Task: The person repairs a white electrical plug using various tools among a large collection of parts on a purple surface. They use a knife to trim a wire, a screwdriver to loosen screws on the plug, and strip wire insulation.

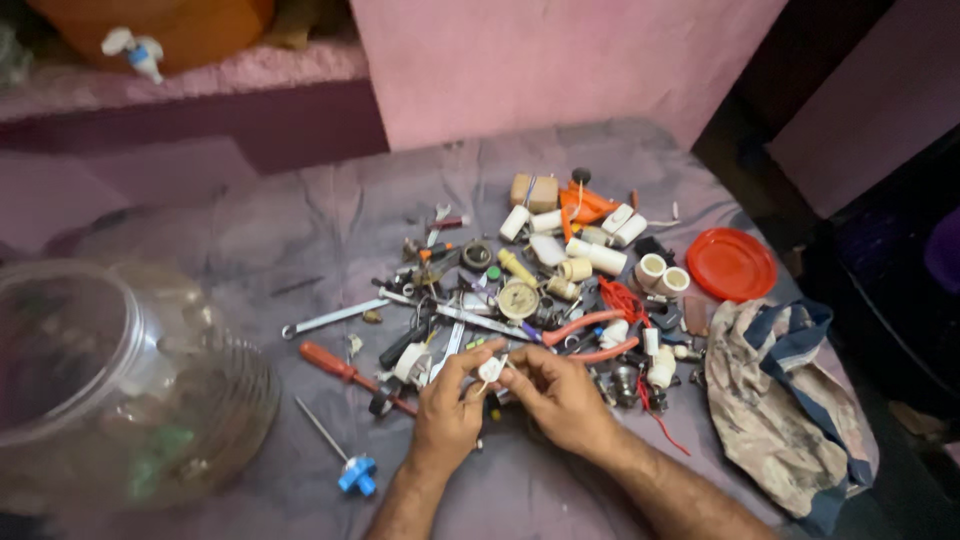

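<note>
**Both hands pinching one tiny white part over a giant junk pile**

Low centre of the frame: the left hand (447,408) and right hand (556,392) meet on a small white fitting (490,370), fingertips of both closed around it, just above the grey cloth (300,230) covering the table.

Right behind the hands sits the pile: a red-handled screwdriver (345,371) at the left, a silver spanner (335,317) above it, red-handled pliers (590,335) touching the heap's middle, a round dial gauge (518,299), and a bunch of short white pipe pieces (597,256) toward the top. An orange plastic piece (585,204) lies near the upper edge.

Centre right there's a red round lid (731,264), and below it a crumpled camouflage-pattern cloth bag (780,395) with dark blue trim. A big clear plastic jar (110,380) on its side fills the lower left. A blue-tipped thin tool (345,455) lies between jar and left wrist. Upper left, an orange container with a white tap (135,50) sits on a ledge.
</note>
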